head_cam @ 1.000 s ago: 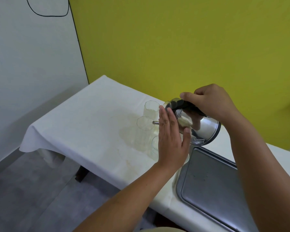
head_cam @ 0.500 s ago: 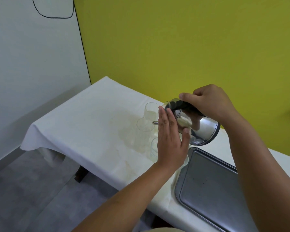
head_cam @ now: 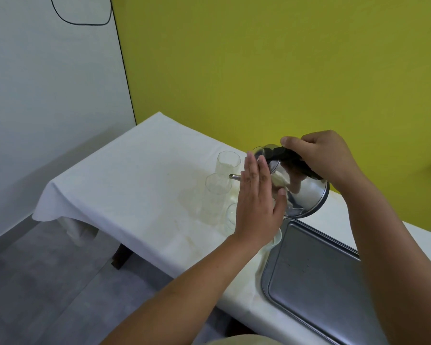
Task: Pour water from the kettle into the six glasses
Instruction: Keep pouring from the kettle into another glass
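Note:
A shiny steel kettle [head_cam: 300, 192] with a black handle is tipped far to the left, its thin spout [head_cam: 234, 177] over the rim of a clear glass [head_cam: 215, 195]. My right hand [head_cam: 321, 155] grips the black handle from above. My left hand [head_cam: 258, 202] lies flat with fingers together against the kettle's near side, holding nothing. Another clear glass [head_cam: 228, 162] stands behind the first. A third glass [head_cam: 230, 217] shows partly past my left hand, and a rim [head_cam: 278, 236] peeks out under my wrist. Other glasses are hidden.
The table [head_cam: 125, 185] wears a white cloth with a faint damp stain left of the glasses. A steel tray [head_cam: 316, 277] lies at the right, close to the front edge. A yellow wall runs behind, a grey wall and grey floor to the left.
The kettle stays tipped over the same glass. Both hands keep their places; only the view shifts slightly.

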Motion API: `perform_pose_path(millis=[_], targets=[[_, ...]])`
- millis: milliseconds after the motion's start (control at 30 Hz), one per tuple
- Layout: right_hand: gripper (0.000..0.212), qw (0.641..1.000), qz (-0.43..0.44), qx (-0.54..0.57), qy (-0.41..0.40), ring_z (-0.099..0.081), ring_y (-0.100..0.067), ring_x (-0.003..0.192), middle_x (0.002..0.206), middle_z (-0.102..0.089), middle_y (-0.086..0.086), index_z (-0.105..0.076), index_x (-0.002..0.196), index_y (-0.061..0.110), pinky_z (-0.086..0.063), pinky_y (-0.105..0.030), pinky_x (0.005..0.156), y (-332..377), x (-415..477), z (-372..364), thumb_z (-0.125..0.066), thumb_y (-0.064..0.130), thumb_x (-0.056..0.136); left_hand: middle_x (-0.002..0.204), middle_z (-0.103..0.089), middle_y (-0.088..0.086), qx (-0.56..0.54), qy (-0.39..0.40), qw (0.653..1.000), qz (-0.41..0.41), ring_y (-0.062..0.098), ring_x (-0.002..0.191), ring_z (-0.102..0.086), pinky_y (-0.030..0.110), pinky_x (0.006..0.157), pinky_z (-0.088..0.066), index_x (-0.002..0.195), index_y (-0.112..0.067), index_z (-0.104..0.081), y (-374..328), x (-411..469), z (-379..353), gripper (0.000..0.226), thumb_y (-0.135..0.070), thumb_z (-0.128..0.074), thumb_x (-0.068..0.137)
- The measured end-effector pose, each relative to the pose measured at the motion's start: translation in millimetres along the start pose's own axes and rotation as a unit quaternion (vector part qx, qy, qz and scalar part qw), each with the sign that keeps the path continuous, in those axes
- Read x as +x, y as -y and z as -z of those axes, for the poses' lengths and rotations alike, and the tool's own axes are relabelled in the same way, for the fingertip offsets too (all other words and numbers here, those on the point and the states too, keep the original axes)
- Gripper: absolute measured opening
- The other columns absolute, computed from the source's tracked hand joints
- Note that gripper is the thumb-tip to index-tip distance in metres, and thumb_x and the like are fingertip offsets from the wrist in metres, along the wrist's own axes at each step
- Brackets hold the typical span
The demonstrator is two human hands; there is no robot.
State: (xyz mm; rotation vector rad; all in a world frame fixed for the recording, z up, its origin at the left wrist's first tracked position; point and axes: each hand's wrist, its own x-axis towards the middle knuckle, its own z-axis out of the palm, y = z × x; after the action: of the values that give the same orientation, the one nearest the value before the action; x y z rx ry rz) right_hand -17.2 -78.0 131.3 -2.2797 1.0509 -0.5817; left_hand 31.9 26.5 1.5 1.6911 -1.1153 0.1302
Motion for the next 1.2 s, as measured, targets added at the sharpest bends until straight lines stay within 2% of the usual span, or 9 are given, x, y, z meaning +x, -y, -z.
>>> perform_pose_path(millis=[67,167,267,433,533,700,867,1067,1200], targets=[[0.06,0.998,-0.024,0.053,-0.006,-0.032,-0.023,0.05,0.053,-0.037,-0.011,-0.049,0.063,-0.006,-0.027,-0.033,0.055,-10.7,-3.6,1.5,-0.068,0.048,0.082,0.156,0.006,0.016,0.021,0.022,0.999,-0.023,0.029,0.146,0.001,0.049,0.116,-0.015,0.147,0.003,-0.007,1.8,1.6,-0.7,0.069,-0.026,-0.041,0.095],[0.051,0.991,-0.065,0.116,-0.023,-0.029,-0.016,0.041,0.047,-0.034,-0.003,-0.048,0.06,0.003,-0.024,-0.031,0.051,-24.4,-10.6,0.9,-0.068,0.044,0.083,0.156,0.006,0.015,0.046,0.057,0.996,-0.045,0.026,0.146,0.001,0.048,0.117,-0.011,0.147,0.002,-0.007,4.2,2.4,-1.3,0.071,-0.027,-0.042,0.093],[0.04,0.981,-0.097,0.164,-0.027,-0.027,-0.019,0.046,0.048,-0.031,0.0,-0.052,0.068,0.008,-0.023,-0.027,0.046,-32.7,-18.0,-0.6,-0.067,0.04,0.085,0.156,0.005,0.014,0.064,0.079,0.993,-0.063,0.024,0.146,0.003,0.048,0.117,-0.008,0.148,-0.001,-0.005,4.9,3.3,0.9,0.074,-0.024,-0.045,0.091],[0.038,0.969,-0.136,0.203,-0.037,-0.03,-0.018,0.046,0.049,-0.033,0.002,-0.05,0.068,0.009,-0.026,-0.024,0.043,-39.1,-28.5,2.0,-0.066,0.038,0.087,0.158,-0.003,0.017,0.09,0.092,0.988,-0.088,0.026,0.146,0.001,0.049,0.117,-0.006,0.149,-0.002,-0.009,0.8,5.0,2.4,0.074,-0.023,-0.045,0.088],[0.039,0.968,-0.132,0.21,-0.042,-0.028,-0.02,0.049,0.052,-0.032,-0.001,-0.048,0.067,0.011,-0.024,-0.029,0.048,-43.4,-32.7,6.4,-0.066,0.039,0.087,0.158,-0.003,0.016,0.089,0.092,0.987,-0.094,0.025,0.146,0.001,0.049,0.117,-0.007,0.149,-0.003,-0.009,-5.8,2.2,1.6,0.074,-0.024,-0.046,0.088],[0.054,0.978,-0.103,0.168,-0.065,-0.025,-0.021,0.052,0.054,-0.028,-0.004,-0.048,0.063,0.0,-0.021,-0.033,0.053,-43.0,-39.5,14.7,-0.069,0.048,0.079,0.156,0.001,0.013,0.049,0.084,0.992,-0.076,0.026,0.146,-0.002,0.048,0.117,-0.008,0.148,-0.001,-0.01,-16.7,-7.1,-0.5,0.073,-0.025,-0.046,0.089],[0.066,0.991,-0.08,0.071,-0.08,-0.027,-0.022,0.053,0.054,-0.029,-0.007,-0.047,0.066,-0.011,-0.023,-0.034,0.056,-39.6,-50.4,20.5,-0.068,0.051,0.077,0.157,-0.004,0.018,0.021,0.096,0.993,-0.072,0.027,0.146,-0.003,0.047,0.117,-0.011,0.148,0.001,-0.009,-20.2,-23.8,1.7,0.07,-0.032,-0.041,0.095],[0.062,0.991,-0.116,-0.003,-0.069,-0.03,-0.024,0.049,0.043,-0.031,0.002,-0.047,0.056,0.0,-0.027,-0.033,0.055,-37.6,-63.5,20.1,-0.069,0.055,0.076,0.158,0.002,0.014,-0.014,0.132,0.989,-0.062,0.024,0.146,0.003,0.042,0.118,-0.005,0.147,-0.001,-0.001,-20.5,-43.4,7.1,0.071,-0.038,-0.035,0.098],[0.067,0.988,-0.134,-0.053,-0.062,-0.04,-0.025,0.05,0.052,-0.046,-0.019,-0.06,0.069,-0.009,-0.034,-0.033,0.055,-35.5,-73.1,14.6,-0.066,0.058,0.075,0.157,0.004,0.014,-0.033,0.161,0.985,-0.059,0.024,0.146,0.004,0.042,0.118,-0.006,0.149,-0.005,-0.001,-14.2,-53.9,8.0,0.068,-0.039,-0.032,0.098]])
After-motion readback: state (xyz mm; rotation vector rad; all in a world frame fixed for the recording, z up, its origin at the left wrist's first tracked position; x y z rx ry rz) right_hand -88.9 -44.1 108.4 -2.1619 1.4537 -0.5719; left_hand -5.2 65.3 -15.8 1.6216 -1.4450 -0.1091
